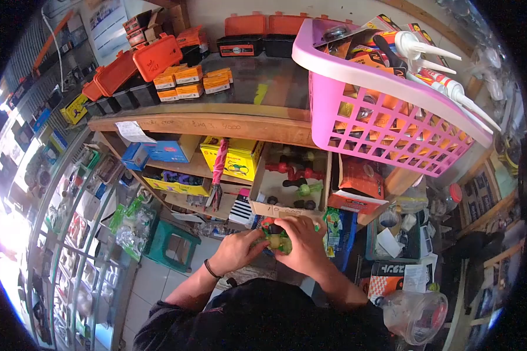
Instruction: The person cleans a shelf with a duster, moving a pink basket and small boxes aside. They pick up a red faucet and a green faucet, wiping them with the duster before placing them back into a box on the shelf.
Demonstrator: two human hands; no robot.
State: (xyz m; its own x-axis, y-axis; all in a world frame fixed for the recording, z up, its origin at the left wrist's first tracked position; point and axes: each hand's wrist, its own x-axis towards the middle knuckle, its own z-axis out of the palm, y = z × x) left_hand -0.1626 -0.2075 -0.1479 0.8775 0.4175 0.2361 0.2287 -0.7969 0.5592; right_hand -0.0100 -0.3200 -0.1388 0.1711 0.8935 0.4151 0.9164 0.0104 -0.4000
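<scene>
Little could be read for certain. Handwriting ran along the front edge of the wooden shelf point(216, 124), and the end of it looked like the number 4000; the words before it were too faint to make out. A black-and-orange box point(392, 272) low on the right carried white block lettering, not clear enough to read. The paper slip point(132, 131) on the shelf edge, the yellow boxes point(239, 157) and the small orange boxes point(188, 82) bore print too small to tell.

Both hands hide most of the small green item point(278, 241); what it is stays unclear.
</scene>
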